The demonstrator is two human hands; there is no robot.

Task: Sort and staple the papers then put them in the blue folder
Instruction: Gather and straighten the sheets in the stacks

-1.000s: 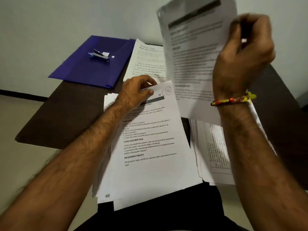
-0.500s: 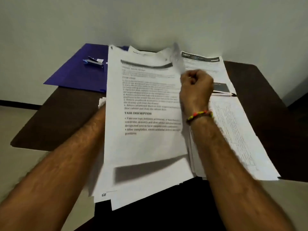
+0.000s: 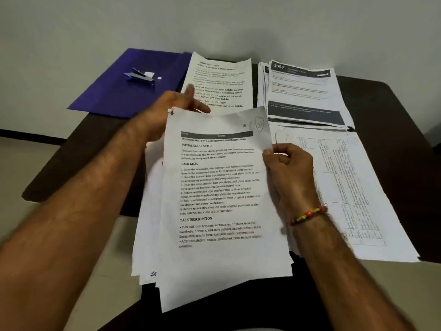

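On the dark table (image 3: pixel 405 111), right hand (image 3: pixel 290 168) pinches thin printed sheet (image 3: pixel 219 199).

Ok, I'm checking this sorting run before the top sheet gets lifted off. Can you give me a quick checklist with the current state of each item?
1. Right hand grips the top sheet at its right edge: ok.
2. Only one sheet pinched: cannot tell, the layers under the fingers are hidden.
3. Left hand is behind the sheet's top-left corner, fingers straight; whether it steadies the stack: cannot tell.
4. Three piles lie on the table to receive it; which one matches: cannot tell.
5. Stapler in view, on the folder: ok.
6. Folder ready for papers: not ok, it is closed under the stapler.
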